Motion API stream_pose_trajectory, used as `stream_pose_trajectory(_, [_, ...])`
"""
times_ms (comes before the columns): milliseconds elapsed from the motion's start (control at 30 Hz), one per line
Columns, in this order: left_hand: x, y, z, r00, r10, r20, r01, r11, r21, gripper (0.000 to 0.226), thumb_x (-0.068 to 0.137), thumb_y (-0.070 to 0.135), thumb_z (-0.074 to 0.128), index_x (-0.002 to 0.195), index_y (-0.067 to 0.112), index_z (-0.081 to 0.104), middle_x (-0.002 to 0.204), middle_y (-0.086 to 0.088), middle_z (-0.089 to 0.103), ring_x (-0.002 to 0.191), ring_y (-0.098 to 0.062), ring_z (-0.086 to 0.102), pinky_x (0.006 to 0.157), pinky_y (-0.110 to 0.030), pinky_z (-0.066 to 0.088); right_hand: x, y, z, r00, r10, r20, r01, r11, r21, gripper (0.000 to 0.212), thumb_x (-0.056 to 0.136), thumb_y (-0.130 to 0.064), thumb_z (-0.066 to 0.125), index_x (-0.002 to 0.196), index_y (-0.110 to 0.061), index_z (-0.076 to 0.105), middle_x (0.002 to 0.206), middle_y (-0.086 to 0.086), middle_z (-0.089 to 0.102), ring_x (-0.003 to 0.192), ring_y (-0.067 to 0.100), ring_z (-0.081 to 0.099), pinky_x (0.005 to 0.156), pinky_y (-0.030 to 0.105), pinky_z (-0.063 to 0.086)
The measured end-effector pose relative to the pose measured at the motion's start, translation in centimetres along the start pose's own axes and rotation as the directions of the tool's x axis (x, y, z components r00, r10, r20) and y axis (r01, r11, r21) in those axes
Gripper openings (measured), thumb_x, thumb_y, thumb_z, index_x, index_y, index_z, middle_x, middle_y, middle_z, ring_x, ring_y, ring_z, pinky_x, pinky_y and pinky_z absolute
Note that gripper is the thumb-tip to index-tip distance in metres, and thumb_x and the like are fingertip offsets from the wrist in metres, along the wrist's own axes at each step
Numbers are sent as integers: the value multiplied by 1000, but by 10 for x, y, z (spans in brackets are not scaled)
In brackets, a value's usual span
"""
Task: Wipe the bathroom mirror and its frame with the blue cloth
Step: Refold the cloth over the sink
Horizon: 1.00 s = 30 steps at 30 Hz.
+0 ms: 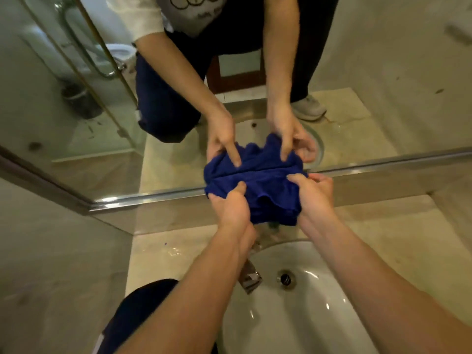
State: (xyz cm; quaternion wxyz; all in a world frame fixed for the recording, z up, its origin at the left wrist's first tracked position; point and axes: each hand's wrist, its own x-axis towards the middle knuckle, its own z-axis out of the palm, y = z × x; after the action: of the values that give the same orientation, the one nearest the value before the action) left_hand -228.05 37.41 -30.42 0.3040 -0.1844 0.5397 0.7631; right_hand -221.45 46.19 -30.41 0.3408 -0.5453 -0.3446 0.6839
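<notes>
Item: blue cloth (265, 200) — bunched, pressed against the bottom edge of the mirror's frame (153, 198), directly above the sink (293, 315).

Progress, as judged: wiping is under way along the lower frame rail (383, 163). Which stretches of the glass (383, 72) are already done cannot be told; dark specks show on it well above the frame at the right. The rest of the rail to either side of the cloth, and the glass, look likely to remain.

Left hand (229, 208): at the cloth's left end on the frame, fingers curled round the bunched fabric, thumb laid on top — a firm hold.

Right hand (314, 195): at the cloth's right end on the frame, fingers closed over the fabric, gripping it.

Faucet (251, 277): below the frame, under the left wrist, at the sink's rim.
</notes>
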Motion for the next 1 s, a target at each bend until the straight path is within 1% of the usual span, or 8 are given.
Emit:
stream_pose_trajectory(67, [-10,-19,23,1000,-12,8,11,999,32,54,89,4,63,138,18,44,126,-12,64,106,-34,66,91,-58,53,13,-13,-17,998,-38,-58,37,999,-6,38,81,-1,69,109,-7,44,104,19,61,73,23,60,52,26,50])
stream_pose_trajectory(167, [-5,-18,20,1000,6,16,-6,1000,10,50,89,1,63,134,15,48,122,-13,66,105,-35,66,93,-58,52,7,-8,-13,994,-85,-76,84,996,-10,31,86,1,63,99,-16,40,98,14,57,74,19,58,60,29,49])
stream_pose_trajectory(300, [9,14,-17,993,63,-104,-66,997,-29,41,90,-2,60,127,13,53,117,-13,67,101,-34,68,87,-57,55,-17,14,11,993,-52,109,59,996,-64,33,88,0,65,92,-19,38,100,13,59,81,19,60,71,33,53])
stream_pose_trajectory(500, [7,27,-32,967,163,-197,-172,985,-27,38,92,2,59,126,17,54,118,-10,67,102,-30,68,88,-57,55,-23,13,16,967,25,253,13,989,-150,32,87,0,67,98,-14,40,85,6,59,69,11,58,54,21,47])
stream_pose_trajectory(633, [-5,-2,1,962,180,-203,-174,984,50,37,93,10,61,125,26,49,119,-4,64,103,-25,66,91,-52,55,2,-10,-10,985,36,167,-7,985,-174,31,82,-2,71,101,-9,47,83,6,61,67,13,58,47,20,46])
stream_pose_trajectory(767, [-23,-50,60,982,112,-150,-98,990,101,54,93,14,61,142,22,38,129,-4,59,109,-26,63,96,-51,52,48,-47,-61,999,-2,43,9,987,-162,22,79,-1,71,88,-7,52,78,12,60,67,21,58,51,24,45])
stream_pose_trajectory(833, [-34,-79,95,988,86,-127,-69,989,132,48,93,15,60,136,21,40,126,-3,59,108,-26,63,96,-50,52,73,-69,-91,1000,-23,15,25,989,-146,23,78,2,69,73,-9,49,75,15,59,70,24,57,57,29,46])
stream_pose_trajectory(1000, [-63,-144,178,993,33,-112,-13,984,175,49,94,15,60,138,21,40,118,2,57,103,-24,62,95,-47,53,127,-121,-163,994,-70,-84,54,983,-177,16,75,1,70,76,-5,55,77,17,60,73,26,60,62,36,47])
